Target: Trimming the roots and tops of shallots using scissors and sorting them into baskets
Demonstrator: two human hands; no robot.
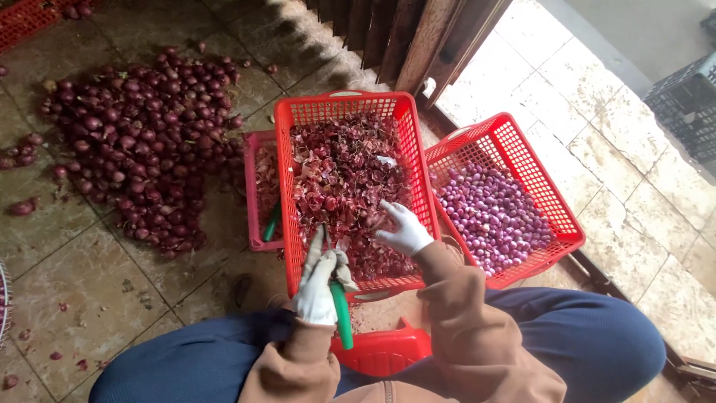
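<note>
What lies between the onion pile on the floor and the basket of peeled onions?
In the head view, the red basket of onion skins stands between the onion pile and the peeled-onion basket, with a pink basket beside it.

Soft daylight enters from the upper right doorway; left floor dimmer, focus sharp throughout

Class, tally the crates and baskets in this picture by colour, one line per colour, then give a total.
Red crates near the hands: 2, the peel-filled crate and the peeled-shallot crate
Red crate, top-left corner: 1
Pink basket: 1
Dark crate, right edge: 1
Total: 5
</note>
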